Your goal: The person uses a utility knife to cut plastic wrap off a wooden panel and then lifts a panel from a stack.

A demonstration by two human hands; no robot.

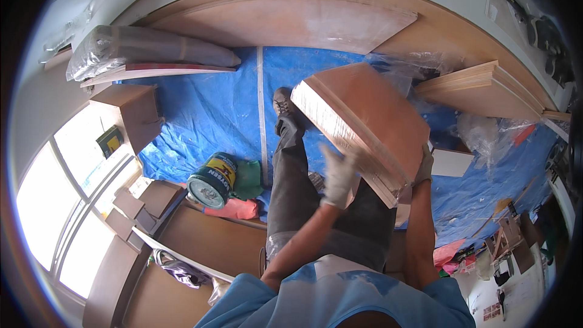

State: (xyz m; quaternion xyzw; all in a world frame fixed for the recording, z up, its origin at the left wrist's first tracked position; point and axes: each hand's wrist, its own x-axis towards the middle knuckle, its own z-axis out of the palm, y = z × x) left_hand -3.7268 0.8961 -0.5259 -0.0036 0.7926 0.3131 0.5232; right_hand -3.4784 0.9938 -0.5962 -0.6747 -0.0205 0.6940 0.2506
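Observation:
A large brown wooden panel [376, 115] with a thick, layered pale edge [331, 112] stands tilted over my lap. My right hand [424, 167], in a light work glove, is closed around the panel's right side; its fingertips are partly hidden behind the wood. Close to the pale lower edge is my left hand [340, 176], also gloved. Motion smears its fingers, so I cannot make out whether it holds anything or touches the wood.
Blue tarp [206, 103] covers the floor. A paint bucket [212, 179] lies tipped at left, beside a brown box [130, 112]. Long boards [291, 21] lean along the far wall, near a plastic-wrapped roll [152, 48]. More panels [486, 91] and clear plastic [486, 140] are at right.

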